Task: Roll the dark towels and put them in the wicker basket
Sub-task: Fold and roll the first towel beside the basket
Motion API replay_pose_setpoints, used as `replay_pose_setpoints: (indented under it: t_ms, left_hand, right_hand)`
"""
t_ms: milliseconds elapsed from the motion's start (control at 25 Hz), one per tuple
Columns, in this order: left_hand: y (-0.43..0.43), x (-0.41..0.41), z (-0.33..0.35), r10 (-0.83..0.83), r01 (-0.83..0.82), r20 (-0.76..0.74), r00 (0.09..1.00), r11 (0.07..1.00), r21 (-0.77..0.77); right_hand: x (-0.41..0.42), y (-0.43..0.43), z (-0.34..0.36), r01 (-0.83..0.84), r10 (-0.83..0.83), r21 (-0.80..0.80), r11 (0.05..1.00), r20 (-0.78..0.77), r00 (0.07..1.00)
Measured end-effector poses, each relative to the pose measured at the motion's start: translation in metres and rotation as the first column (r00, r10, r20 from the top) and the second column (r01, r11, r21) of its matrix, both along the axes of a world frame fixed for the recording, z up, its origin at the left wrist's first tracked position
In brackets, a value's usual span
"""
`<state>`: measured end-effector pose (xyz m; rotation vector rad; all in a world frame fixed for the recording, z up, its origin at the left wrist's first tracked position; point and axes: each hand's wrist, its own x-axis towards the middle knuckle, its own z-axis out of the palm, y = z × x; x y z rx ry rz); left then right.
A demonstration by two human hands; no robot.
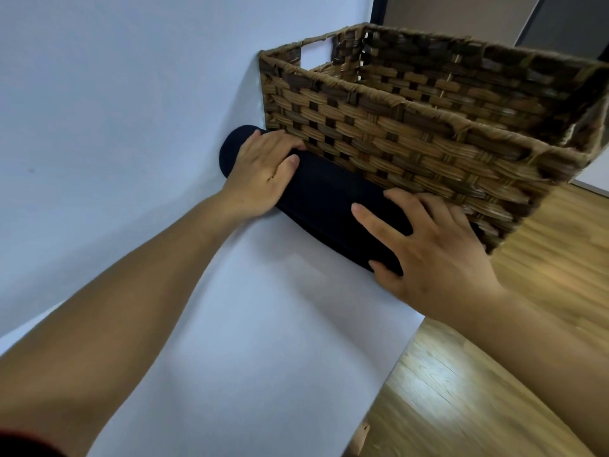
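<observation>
Towel, dark and fully rolled, is lying on the white bench against the wicker basket front wall. I am seeing both hands lying flat on it, fingers spread: left hand, right hand.

- I see a white tabletop filling the left and middle of my feed; its surface is plain apart from one small dark speck at far left.
- Past its right edge I have a wooden plank floor with a bright glare patch.
- At the top right I make out a dark vertical frame beside grey-brown panels.
</observation>
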<state>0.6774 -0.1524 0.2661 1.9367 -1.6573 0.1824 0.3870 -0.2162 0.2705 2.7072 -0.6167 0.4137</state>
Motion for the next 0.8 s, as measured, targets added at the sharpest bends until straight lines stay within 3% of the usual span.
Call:
replay_pose_setpoints:
  t_ms: [80,160,240,320,400,640,800]
  left_hand:
    - [-0.001,0.0,0.009,0.007,-0.018,0.095,0.995,0.993,0.115]
    - [-0.001,-0.003,0.021,0.154,-0.176,0.104,0.983,0.951,0.254]
    - [-0.001,-0.017,0.027,0.371,-0.37,0.06,0.927,0.872,0.319]
    - [-0.006,-0.035,0.027,0.452,-0.41,-0.043,0.891,0.842,0.35]
    - [-0.012,-0.043,0.025,0.468,-0.403,-0.099,0.878,0.836,0.373]
    - [-0.02,-0.039,0.036,0.47,-0.42,-0.008,0.883,0.796,0.436]
    - [-0.015,-0.039,0.037,0.465,-0.422,0.02,0.885,0.784,0.455]
  right_hand:
    - [0.002,0.007,0.016,0.037,-0.036,0.05,0.998,-0.025,0.999]
    - [0.011,0.011,0.037,0.042,-0.039,0.122,0.992,-0.024,0.999]
    - [0.025,0.01,0.05,-0.003,0.01,0.183,0.983,-0.04,0.999]
    - [0.037,0.009,0.047,-0.021,0.043,0.223,0.975,-0.097,0.994]
    - [0.041,0.006,0.034,-0.003,0.039,0.224,0.975,-0.154,0.987]
    - [0.043,0.007,0.025,-0.021,0.037,0.151,0.988,-0.104,0.994]
    - [-0.019,0.015,-0.004,-0.04,0.034,0.069,0.997,0.094,0.995]
